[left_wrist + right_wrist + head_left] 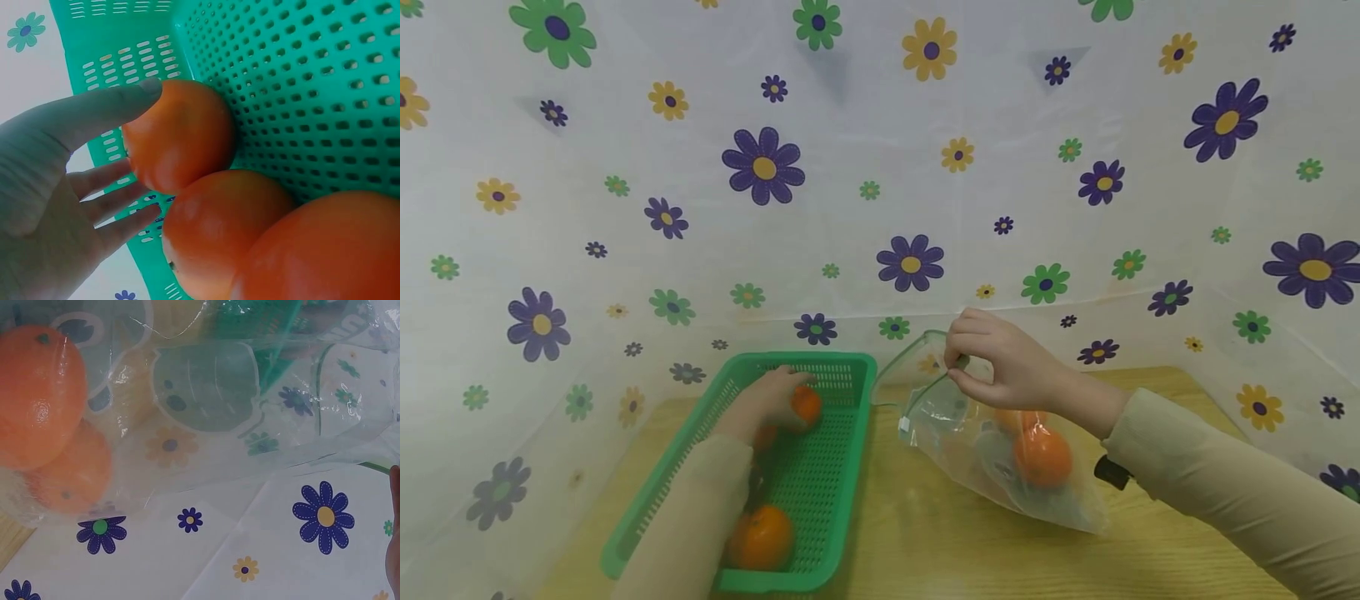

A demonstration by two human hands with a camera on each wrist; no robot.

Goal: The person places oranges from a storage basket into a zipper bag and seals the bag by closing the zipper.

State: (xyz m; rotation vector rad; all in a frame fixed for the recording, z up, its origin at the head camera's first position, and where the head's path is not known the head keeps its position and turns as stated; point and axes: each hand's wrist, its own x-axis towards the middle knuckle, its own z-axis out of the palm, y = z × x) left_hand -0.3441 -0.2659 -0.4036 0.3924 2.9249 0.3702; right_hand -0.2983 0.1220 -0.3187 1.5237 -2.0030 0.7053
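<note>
In the head view my left hand (765, 402) is inside the green basket (857, 450), over an orange (807, 407) near its far end. In the left wrist view, the thumb tip overlaps that orange (187, 137) and the extended fingers reach to its other side. A second orange (219, 228) touches it, and a larger-looking one (337, 250) lies closer to the camera. My right hand (992, 354) pinches the green-edged rim of a clear zip bag (955, 417), lifting its mouth. Inside the bag, oranges (40, 400) lie toward the bottom end.
Another orange (762, 537) sits at the basket's near end. Basket and bag stand side by side on a wooden table (910, 533). A flower-printed sheet (850, 225) rises behind and along both sides. The bag's slider (904, 426) hangs at its left corner.
</note>
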